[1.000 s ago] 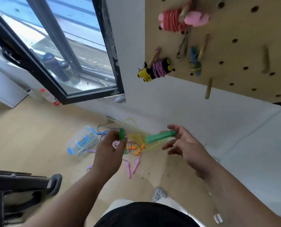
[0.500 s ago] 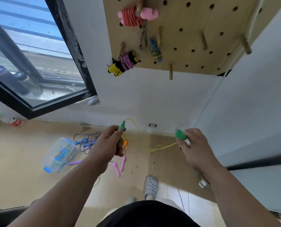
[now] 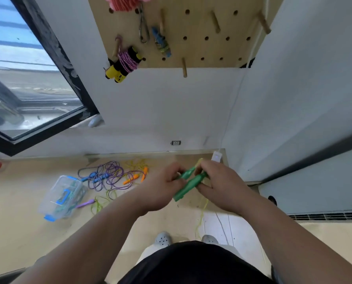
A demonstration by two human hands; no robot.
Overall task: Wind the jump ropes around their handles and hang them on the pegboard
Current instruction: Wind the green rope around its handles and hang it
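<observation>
Two green jump-rope handles lie side by side between my hands at chest height. My left hand grips one, my right hand grips the other. Their yellow-green rope hangs down toward the floor. The wooden pegboard is on the wall above. On it hang a wound rope with yellow-black handles, a blue one and a pink one at the top edge. Free wooden pegs stick out.
On the floor at the left lie a purple rope with blue handles, an orange-handled yellow rope, a purple-handled green rope and a clear plastic box. A window fills the left. My feet are below.
My hands came together, so the two green handles now lie against each other; before they were held apart. The view has tilted further down and right.
</observation>
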